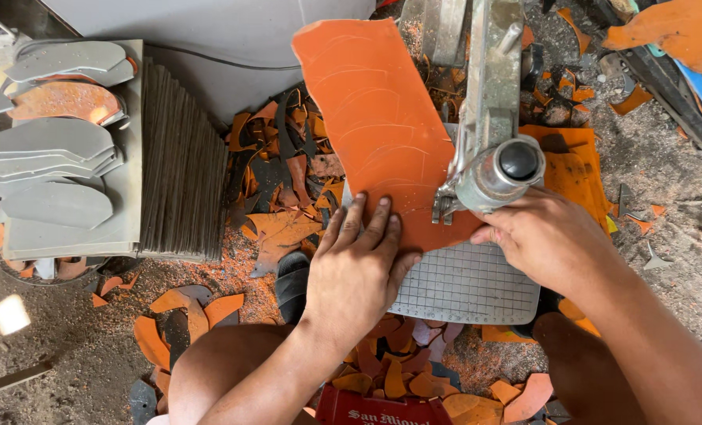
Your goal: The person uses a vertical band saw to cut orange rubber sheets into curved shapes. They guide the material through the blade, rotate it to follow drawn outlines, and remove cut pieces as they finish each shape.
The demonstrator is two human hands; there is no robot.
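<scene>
Head view: left hand (356, 271) lies flat, fingers spread, palm down on the near edge of an orange rubber sheet (374, 126) — pressing it, not gripping anything. The sheet carries faint curved scored outlines and rests on a grey gridded cutting plate (469, 287), its far end reaching away from the person. Right hand (548, 240) is curled against the metal cutter head (496, 177) just beside the sheet's right edge; fingers touch the housing, but whether they close fully round it cannot be told.

Judged step: cutting along a marked outline, sheet held steady under the tool. The next move would call for feeding the sheet slowly along the curve, left fingertips kept clear of the cutter.

Surroundings — orange and grey offcuts (288, 189) litter the floor; a stack of grey sole-shaped pieces (55, 169) sits at far left, beside upright grey sheets (181, 161).
</scene>
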